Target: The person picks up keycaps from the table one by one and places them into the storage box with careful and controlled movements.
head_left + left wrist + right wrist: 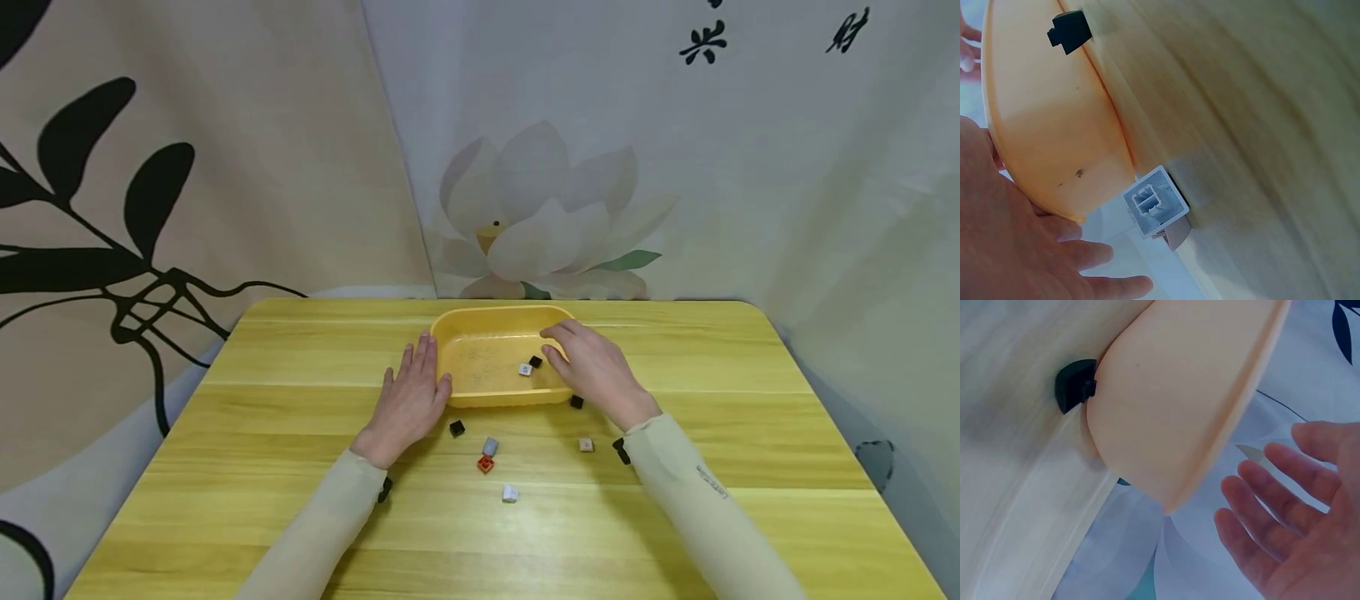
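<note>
A shallow yellow plastic tray [480, 354] stands towards the back of the table, holding a white keycap [525, 369] and a black keycap [536, 362]. Along its left end lies my left hand [408, 400], fingers extended against the rim. My right hand [592, 367] is over the tray's right end, thumb and fingers apart. In the right wrist view that hand [1297, 519] holds nothing, its fingers spread and slightly bent beside the tray wall [1172, 394]. The left wrist view shows a pale keycap [1157, 201], hollow side visible, close to the tray.
In front of the tray lie a black keycap [457, 428], a grey-blue one [491, 447], a red one [486, 463] and white ones [510, 494], [587, 445]. Another black keycap [577, 402] sits by the front right corner. A printed curtain [555, 167] hangs behind the table.
</note>
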Tool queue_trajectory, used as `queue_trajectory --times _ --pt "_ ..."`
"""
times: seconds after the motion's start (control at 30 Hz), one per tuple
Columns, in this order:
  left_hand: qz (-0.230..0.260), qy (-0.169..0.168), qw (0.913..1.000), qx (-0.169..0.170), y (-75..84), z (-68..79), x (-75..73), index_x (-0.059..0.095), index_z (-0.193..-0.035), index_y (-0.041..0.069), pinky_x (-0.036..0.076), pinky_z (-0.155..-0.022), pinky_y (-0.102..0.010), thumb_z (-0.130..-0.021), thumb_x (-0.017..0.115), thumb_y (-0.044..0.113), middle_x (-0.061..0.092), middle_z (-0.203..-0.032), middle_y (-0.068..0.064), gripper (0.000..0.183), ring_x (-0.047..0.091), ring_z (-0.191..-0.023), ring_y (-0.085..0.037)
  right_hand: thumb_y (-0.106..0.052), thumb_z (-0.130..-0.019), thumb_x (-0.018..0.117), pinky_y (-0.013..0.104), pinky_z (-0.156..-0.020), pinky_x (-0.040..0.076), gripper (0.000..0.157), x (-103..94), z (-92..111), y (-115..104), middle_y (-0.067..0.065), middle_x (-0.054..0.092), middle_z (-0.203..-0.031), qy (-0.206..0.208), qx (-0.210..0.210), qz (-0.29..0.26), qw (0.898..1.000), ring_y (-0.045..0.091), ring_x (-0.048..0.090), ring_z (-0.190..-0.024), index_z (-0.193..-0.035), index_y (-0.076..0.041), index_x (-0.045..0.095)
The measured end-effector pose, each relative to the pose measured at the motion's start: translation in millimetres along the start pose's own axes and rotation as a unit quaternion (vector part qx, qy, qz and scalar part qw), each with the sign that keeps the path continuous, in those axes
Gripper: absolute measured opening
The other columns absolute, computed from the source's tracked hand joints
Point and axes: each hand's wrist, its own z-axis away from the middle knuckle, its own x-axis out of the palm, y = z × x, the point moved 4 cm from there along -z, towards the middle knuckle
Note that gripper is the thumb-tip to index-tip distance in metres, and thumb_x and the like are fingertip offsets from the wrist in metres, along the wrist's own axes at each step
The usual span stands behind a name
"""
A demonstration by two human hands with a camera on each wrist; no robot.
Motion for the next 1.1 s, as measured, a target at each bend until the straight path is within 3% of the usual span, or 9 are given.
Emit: queue_trajectory --times 0.23,0.5,0.8,1.1 --pt "-0.001 0.005 1.0000 0.002 -0.5 0.1 -0.8 0.006 -0.164 0.000 0.019 -0.116 -0.074 -0.112 0.030 0.039 0.001 -0.172 -0.015 0.069 0.010 -0.156 -0.043 -0.031 -0.106 0.062 0.052 -0.101 0.050 0.041 -10.3 18.6 4.1 0.016 0.061 -0.138 0.020 -0.001 -0.004 1.000 0.035 0.060 -0.124 -0.136 -0.004 0.066" --pt "-0.003 0.005 1.0000 0.004 -0.4 0.0 -1.0 0.006 -0.164 0.000 0.020 -0.115 -0.074 -0.112 0.030 0.037 0.002 -0.172 -0.016 0.069 0.011 -0.156 -0.043 -0.034 -0.105 0.062 0.061 -0.104 0.045 0.052 -14.9 42.7 5.7 0.021 0.048 -0.154 0.053 -0.023 -0.005 0.998 0.043 0.053 -0.132 -0.147 -0.005 0.055" --pt "0.000 0.006 1.0000 0.006 1.2 0.7 -1.3 0.006 -0.164 -0.001 0.020 -0.115 -0.074 -0.112 0.025 0.043 0.003 -0.172 -0.017 0.071 0.011 -0.156 -0.044 -0.035 -0.104 0.064 0.062 -0.102 0.046 0.059 -16.9 63.9 1.6 0.020 0.041 -0.160 0.075 -0.054 -0.005 0.996 0.044 0.053 -0.133 -0.154 -0.007 0.047" --pt "0.002 0.002 1.0000 0.004 0.9 0.0 -0.3 0.005 -0.164 -0.001 0.019 -0.115 -0.074 -0.112 0.030 0.038 0.000 -0.172 -0.016 0.070 0.009 -0.156 -0.044 -0.036 -0.104 0.063 0.061 -0.106 0.044 0.064 -8.5 84.5 -0.6 0.020 0.038 -0.162 0.076 -0.102 -0.006 0.992 0.042 0.045 -0.142 -0.157 -0.008 0.043"
